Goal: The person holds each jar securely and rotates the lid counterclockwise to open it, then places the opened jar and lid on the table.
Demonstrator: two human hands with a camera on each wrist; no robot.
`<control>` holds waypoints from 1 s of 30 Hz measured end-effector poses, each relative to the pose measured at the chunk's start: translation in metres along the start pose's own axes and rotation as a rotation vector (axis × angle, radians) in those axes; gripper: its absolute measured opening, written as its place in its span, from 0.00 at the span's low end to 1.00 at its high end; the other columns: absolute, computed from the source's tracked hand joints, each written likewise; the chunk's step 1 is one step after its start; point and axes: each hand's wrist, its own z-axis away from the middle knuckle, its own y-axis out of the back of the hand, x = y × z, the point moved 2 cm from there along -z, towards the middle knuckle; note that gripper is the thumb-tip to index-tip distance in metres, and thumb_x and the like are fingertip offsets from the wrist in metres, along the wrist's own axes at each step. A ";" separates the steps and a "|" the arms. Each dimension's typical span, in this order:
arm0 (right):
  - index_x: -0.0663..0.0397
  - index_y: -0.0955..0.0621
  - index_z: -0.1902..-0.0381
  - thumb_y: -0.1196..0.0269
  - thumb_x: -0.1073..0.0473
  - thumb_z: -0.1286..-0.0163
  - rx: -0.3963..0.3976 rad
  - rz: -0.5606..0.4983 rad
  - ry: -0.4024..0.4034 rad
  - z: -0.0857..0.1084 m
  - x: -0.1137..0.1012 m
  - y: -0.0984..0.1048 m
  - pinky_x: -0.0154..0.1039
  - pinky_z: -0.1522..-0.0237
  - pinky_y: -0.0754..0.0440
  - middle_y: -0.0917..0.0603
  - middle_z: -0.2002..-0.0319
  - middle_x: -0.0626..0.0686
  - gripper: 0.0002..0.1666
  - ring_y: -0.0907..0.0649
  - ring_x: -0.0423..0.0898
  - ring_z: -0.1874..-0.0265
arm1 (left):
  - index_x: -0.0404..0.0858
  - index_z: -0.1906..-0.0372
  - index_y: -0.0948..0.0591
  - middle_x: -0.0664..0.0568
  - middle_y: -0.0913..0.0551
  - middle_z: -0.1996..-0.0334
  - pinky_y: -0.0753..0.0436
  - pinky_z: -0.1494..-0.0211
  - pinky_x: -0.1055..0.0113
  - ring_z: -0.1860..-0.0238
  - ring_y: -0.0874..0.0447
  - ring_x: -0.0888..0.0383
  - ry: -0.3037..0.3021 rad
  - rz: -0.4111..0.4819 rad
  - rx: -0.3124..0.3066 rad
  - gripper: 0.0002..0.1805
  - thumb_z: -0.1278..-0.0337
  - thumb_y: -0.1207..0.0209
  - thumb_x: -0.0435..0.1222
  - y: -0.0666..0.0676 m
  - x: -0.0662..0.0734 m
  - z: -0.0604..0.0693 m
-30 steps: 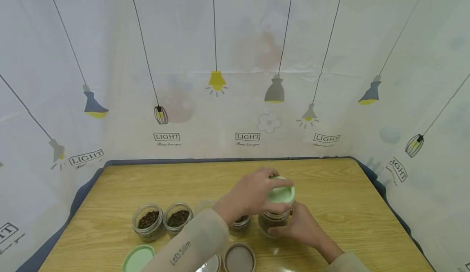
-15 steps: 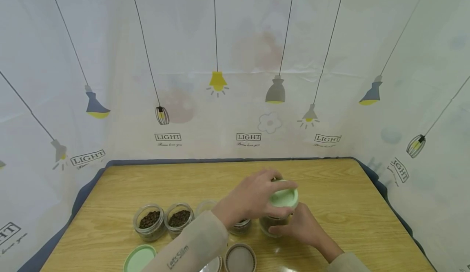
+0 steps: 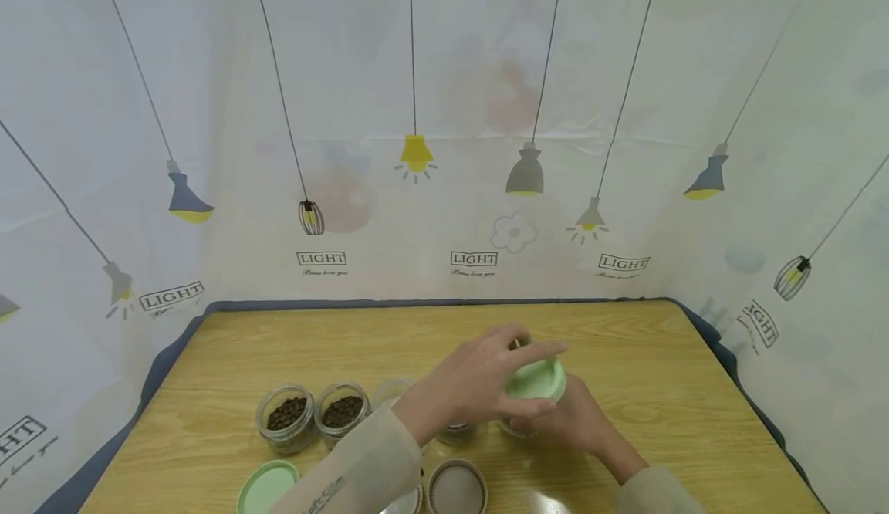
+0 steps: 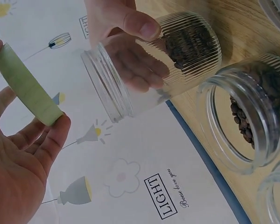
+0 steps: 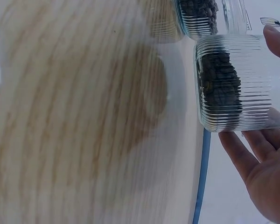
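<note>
My left hand point(image 3: 479, 375) grips a pale green round lid point(image 3: 538, 379) by its rim, fingers on one side and thumb on the other. In the left wrist view the lid point(image 4: 28, 86) is seen edge-on, apart from the mouth of a ribbed glass jar point(image 4: 191, 42). My right hand point(image 3: 576, 417) holds that jar around its side. Dark coffee beans point(image 5: 219, 88) lie in the jar's lower part, and its mouth is uncovered. Fingers of the right hand point(image 5: 268, 177) show beneath the jar in the right wrist view. From the head, lid and left hand hide most of it.
Left of my hands stand several uncovered glass jars, among them a far-left jar point(image 3: 285, 421) and its neighbour point(image 3: 342, 410), both holding beans. A green lid point(image 3: 267, 487) and a greyish round lid point(image 3: 457, 489) lie near the front. The wooden table point(image 3: 694, 421) meets a printed backdrop point(image 3: 444, 213).
The jar and my right hand have risen slightly, and the jar is now more hidden behind the lid in the head view. My left hand keeps its grip on the lid.
</note>
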 end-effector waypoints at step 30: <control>0.49 0.29 0.36 0.24 0.44 0.49 0.039 0.002 -0.049 -0.006 0.006 0.004 0.60 0.44 0.21 0.21 0.40 0.59 0.46 0.20 0.56 0.41 | 0.63 0.32 0.34 0.56 0.29 0.37 0.19 0.50 0.70 0.46 0.24 0.62 -0.092 0.182 0.047 0.35 0.45 0.39 0.59 -0.020 0.007 0.053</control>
